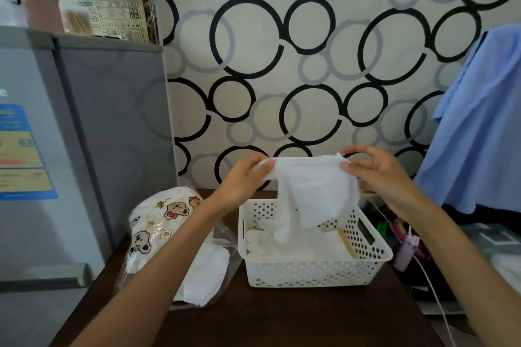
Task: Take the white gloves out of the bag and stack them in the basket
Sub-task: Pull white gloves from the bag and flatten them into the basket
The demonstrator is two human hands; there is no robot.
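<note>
A white glove (313, 191) hangs stretched by its cuff above the white perforated basket (310, 273). My left hand (242, 183) pinches the cuff's left end and my right hand (377, 175) pinches its right end. The glove's fingers dangle down into the basket, where other white gloves (296, 245) lie stacked. To the basket's left, a clear plastic bag (205, 270) lies on the dark table with more white gloves inside it.
A bag printed with cartoon bears (160, 222) stands left of the clear bag, against a grey fridge (84, 149). Blue cloth (479, 127) hangs at the right. Clips and a white cable (408, 245) sit right of the basket. The patterned wall is close behind.
</note>
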